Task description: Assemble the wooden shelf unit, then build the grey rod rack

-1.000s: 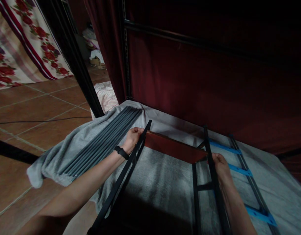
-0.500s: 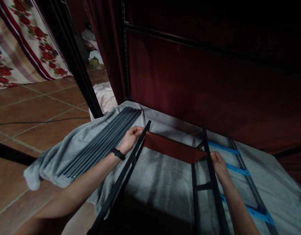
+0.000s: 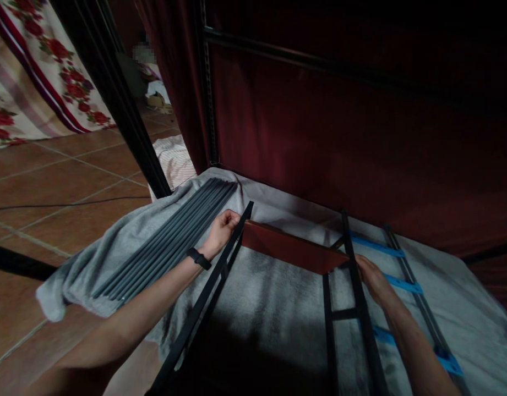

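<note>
A dark metal frame (image 3: 206, 294) with two ladder-like sides stands on a grey blanket. Between its sides, near the far end, a red-brown board (image 3: 292, 247) spans across on edge. My left hand (image 3: 225, 226), with a dark band on the wrist, is closed in a pinch at the outer face of the left side, level with the board's end. Whatever its fingertips hold is too small to make out. At the outer face of the right side, my right hand (image 3: 369, 275) has its fingers bent against the post by the board's other end; the fingertips are partly hidden.
Several grey tubes (image 3: 170, 236) lie side by side on the blanket (image 3: 278, 297) at left. Right of the frame lies a rack with dark rails and blue crosspieces (image 3: 404, 283). A black post (image 3: 125, 110) rises at left, and a dark red curtain (image 3: 319, 137) hangs behind.
My right hand has shifted slightly left, its fingers now further behind the right post. My left hand stays at the left post. The view has moved a little.
</note>
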Tool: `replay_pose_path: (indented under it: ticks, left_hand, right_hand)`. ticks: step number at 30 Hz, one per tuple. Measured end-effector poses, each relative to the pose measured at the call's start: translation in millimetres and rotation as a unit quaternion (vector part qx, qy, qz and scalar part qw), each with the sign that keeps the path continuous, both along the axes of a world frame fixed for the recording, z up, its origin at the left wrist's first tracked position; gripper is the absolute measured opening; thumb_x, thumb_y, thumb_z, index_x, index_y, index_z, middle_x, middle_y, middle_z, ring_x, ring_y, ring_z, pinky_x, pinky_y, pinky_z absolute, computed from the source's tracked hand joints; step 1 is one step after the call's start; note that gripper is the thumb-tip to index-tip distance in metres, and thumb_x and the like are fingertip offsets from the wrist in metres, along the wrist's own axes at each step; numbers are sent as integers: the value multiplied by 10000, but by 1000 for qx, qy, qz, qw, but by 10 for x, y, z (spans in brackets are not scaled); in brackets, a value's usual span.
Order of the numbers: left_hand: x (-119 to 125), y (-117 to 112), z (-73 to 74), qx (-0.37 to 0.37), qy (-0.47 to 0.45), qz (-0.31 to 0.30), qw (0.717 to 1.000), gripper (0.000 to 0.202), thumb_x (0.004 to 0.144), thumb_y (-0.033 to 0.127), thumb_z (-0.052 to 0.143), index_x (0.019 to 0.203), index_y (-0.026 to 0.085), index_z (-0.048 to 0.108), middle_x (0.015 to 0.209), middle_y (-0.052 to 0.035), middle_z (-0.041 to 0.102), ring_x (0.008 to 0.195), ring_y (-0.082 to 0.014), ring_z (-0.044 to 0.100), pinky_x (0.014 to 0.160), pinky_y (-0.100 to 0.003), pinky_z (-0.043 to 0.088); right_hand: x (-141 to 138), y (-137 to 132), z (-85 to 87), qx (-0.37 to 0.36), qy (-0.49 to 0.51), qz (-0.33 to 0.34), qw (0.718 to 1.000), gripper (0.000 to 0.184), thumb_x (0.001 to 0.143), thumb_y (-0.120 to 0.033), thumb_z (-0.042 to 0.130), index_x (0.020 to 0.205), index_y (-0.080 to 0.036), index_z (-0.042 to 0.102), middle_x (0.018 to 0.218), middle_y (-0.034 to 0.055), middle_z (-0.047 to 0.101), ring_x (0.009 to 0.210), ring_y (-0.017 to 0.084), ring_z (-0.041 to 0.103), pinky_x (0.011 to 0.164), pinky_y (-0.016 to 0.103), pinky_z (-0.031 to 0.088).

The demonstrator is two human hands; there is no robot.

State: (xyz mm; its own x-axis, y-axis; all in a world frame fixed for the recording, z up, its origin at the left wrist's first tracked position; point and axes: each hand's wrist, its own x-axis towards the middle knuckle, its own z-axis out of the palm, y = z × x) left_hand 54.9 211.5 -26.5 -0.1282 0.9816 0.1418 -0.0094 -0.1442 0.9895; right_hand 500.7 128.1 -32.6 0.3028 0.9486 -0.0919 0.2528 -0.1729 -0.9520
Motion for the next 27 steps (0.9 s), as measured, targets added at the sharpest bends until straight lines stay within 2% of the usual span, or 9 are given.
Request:
replay_pose_path:
  ticks: [3, 5, 10, 14, 18, 21, 23, 25, 27]
  left_hand:
    - [-10, -12, -1, 12, 15, -7, 1000, 174, 755, 332, 679, 745, 176, 602, 717, 2, 573, 693, -133, 514, 692, -237, 422]
    - [-19, -8, -13, 17, 12, -14, 1000, 199, 749, 355, 693, 766, 176, 610, 724, 4, 576, 689, -129, 506, 681, -229, 416]
    - [-14, 10, 13, -28, -20, -36, 999, 241, 754, 391, 699, 824, 169, 634, 749, -2, 603, 653, -119, 507, 617, -217, 403]
    - [21, 14, 74, -60, -6, -3, 998, 136, 754, 298, 663, 766, 171, 614, 705, -1, 594, 613, -115, 498, 586, -212, 402]
    - [32, 37, 59, -41, 21, 13, 999, 109, 766, 274, 645, 746, 181, 593, 677, 4, 573, 593, -116, 480, 567, -209, 391]
    - [21, 58, 15, -23, 25, 15, 999, 123, 765, 286, 655, 756, 184, 587, 693, 4, 571, 615, -120, 490, 585, -210, 399]
    - [14, 64, -4, -17, 26, 11, 999, 137, 767, 296, 660, 767, 181, 586, 698, 7, 566, 621, -116, 488, 591, -208, 398]
    - [11, 60, -4, -20, 23, 8, 999, 152, 765, 307, 665, 779, 178, 588, 705, 7, 570, 621, -115, 488, 586, -208, 395]
    - [15, 47, 14, -34, 21, 6, 999, 171, 761, 322, 673, 795, 174, 596, 713, 4, 579, 618, -116, 491, 575, -212, 395]
  right_hand:
    - [-40, -21, 103, -56, 46, 51, 996, 462, 665, -636, 703, 596, -231, 491, 521, -57, 421, 500, 120, 340, 486, 262, 291]
    - [-72, -39, 155, -71, 38, 49, 996, 489, 662, -684, 679, 626, -232, 498, 545, -52, 443, 519, 123, 354, 504, 261, 298]
    - [-133, -72, 147, 26, -99, 3, 995, 447, 746, -683, 572, 708, -239, 533, 644, -37, 493, 642, 161, 442, 617, 281, 372]
    - [-130, -76, 94, 63, -133, -10, 989, 404, 809, -632, 537, 695, -245, 512, 678, -36, 507, 712, 170, 473, 689, 283, 400]
    - [-25, -21, 115, 24, -59, 53, 997, 410, 802, -606, 590, 668, -231, 493, 617, -48, 481, 601, 135, 425, 585, 255, 365]
    - [77, 42, 166, -56, 25, 111, 992, 445, 766, -618, 635, 637, -223, 478, 528, -63, 414, 484, 101, 335, 475, 241, 270]
    - [115, 71, 194, -98, 59, 123, 986, 465, 715, -628, 681, 628, -223, 469, 506, -70, 391, 445, 87, 292, 438, 240, 216]
    - [116, 76, 205, -102, 52, 124, 986, 478, 703, -649, 685, 635, -224, 476, 517, -66, 403, 445, 87, 304, 438, 242, 221]
    - [83, 53, 192, -69, -5, 118, 991, 497, 747, -692, 619, 637, -227, 484, 538, -52, 427, 478, 106, 358, 472, 254, 277]
